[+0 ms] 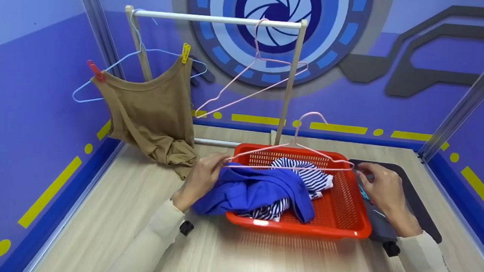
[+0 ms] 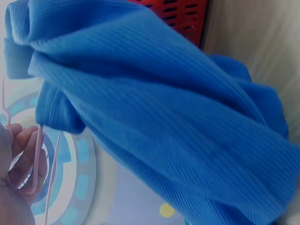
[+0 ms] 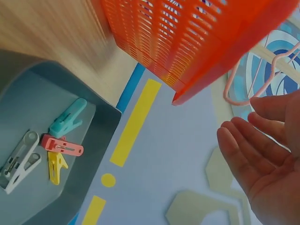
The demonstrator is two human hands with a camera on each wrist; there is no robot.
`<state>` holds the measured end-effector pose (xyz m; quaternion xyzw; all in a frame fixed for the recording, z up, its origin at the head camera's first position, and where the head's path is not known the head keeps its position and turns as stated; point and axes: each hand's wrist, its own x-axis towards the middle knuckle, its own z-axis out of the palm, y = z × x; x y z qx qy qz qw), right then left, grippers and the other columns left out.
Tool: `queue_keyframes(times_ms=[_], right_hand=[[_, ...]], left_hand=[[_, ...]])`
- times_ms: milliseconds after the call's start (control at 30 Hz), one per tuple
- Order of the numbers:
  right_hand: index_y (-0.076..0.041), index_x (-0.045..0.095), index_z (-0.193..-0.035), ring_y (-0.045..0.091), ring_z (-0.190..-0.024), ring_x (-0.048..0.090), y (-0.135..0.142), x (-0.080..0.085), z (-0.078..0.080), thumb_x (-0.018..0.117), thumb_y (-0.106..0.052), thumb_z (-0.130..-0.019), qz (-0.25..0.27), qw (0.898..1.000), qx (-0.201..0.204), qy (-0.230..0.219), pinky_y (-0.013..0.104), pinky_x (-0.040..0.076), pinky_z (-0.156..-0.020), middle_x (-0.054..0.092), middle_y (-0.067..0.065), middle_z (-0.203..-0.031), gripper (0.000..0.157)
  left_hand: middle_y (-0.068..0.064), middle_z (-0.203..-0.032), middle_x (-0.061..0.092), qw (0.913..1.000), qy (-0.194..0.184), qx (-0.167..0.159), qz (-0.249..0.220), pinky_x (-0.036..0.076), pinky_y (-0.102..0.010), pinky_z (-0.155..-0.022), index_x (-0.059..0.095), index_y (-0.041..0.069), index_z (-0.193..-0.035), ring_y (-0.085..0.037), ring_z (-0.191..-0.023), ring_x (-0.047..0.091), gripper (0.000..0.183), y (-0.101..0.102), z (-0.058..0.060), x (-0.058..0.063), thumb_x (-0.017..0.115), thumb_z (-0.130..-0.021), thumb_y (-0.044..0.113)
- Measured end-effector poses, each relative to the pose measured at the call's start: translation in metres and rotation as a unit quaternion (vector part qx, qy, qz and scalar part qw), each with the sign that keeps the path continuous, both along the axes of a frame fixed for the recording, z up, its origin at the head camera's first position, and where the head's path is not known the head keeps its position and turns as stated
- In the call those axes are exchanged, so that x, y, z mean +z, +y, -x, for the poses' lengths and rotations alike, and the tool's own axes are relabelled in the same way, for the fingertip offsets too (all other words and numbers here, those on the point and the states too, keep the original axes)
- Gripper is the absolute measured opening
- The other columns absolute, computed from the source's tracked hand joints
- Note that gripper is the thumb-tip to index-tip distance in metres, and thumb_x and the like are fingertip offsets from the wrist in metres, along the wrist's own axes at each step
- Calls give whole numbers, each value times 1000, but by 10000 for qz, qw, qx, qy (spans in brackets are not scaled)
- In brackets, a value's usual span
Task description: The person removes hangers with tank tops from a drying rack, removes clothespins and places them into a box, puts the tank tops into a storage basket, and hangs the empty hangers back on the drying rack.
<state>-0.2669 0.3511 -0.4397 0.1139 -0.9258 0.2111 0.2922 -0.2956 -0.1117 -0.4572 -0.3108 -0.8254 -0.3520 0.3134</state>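
A pink hanger (image 1: 294, 145) is held level over the red basket (image 1: 364, 234), its hook upward. My left hand (image 1: 205, 176) grips its left end, where a blue garment (image 1: 255, 193) hangs from the lower bar. In the left wrist view the blue cloth (image 2: 164, 108) fills most of the picture and fingers (image 2: 29, 154) curl round the pink wire. My right hand (image 1: 383, 189) is at the hanger's right end, fingertips right at the wire. From the right wrist, those fingers (image 3: 241, 147) look loosely extended. Striped clothing (image 1: 307, 175) lies in the basket.
Behind stands a rack with a white rail (image 1: 219, 20). On it hang a brown top (image 1: 151, 105), clipped to a blue hanger (image 1: 120, 60), and a bare pink hanger (image 1: 251, 88). A grey bin (image 3: 101, 105) of clothespins (image 3: 68, 117) sits right of the basket.
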Motion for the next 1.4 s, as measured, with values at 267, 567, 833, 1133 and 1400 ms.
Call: queue_keyframes(times_ms=[267,567,833,1133,1400], right_hand=[[2,70,-107,35,-82,68,-5,-16,0,71,-7,-87,-96,9969,61,-780,54,58,-72,69,23,-104,22],[4,72,-104,41,-89,66,-12,-26,0,74,-6,-84,-218,9955,-127,-912,56,57,-76,67,26,-109,23],[7,71,-99,41,-86,65,-15,-32,1,71,-2,-82,-195,9980,-291,-519,59,56,-77,68,25,-99,19],[7,72,-94,42,-85,66,-15,-38,3,71,-2,-81,-247,9992,-305,-39,60,54,-76,69,25,-96,16],[7,71,-96,42,-86,65,-15,-39,2,71,-3,-82,-182,9993,-331,-50,60,54,-77,68,26,-97,17]], left_hand=[[-7,-92,73,9995,188,165,-169,56,-35,-77,72,3,-103,-19,-86,69,14,-18,-1,3,60,-96,8],[-5,-83,70,9971,548,257,-463,52,-29,-66,71,2,-98,-15,-74,64,10,-36,-6,13,63,-93,5],[-7,-87,71,9944,668,483,-667,53,-28,-70,70,1,-102,-17,-79,67,11,-51,-12,30,64,-93,3],[-9,-82,70,9846,921,793,-1257,48,-15,-73,71,0,-95,-19,-77,66,7,-72,-19,51,65,-91,-1],[-10,-80,71,9696,1128,1261,-1769,45,-6,-71,72,0,-94,-9,-74,64,10,-97,-27,66,65,-88,-6]])
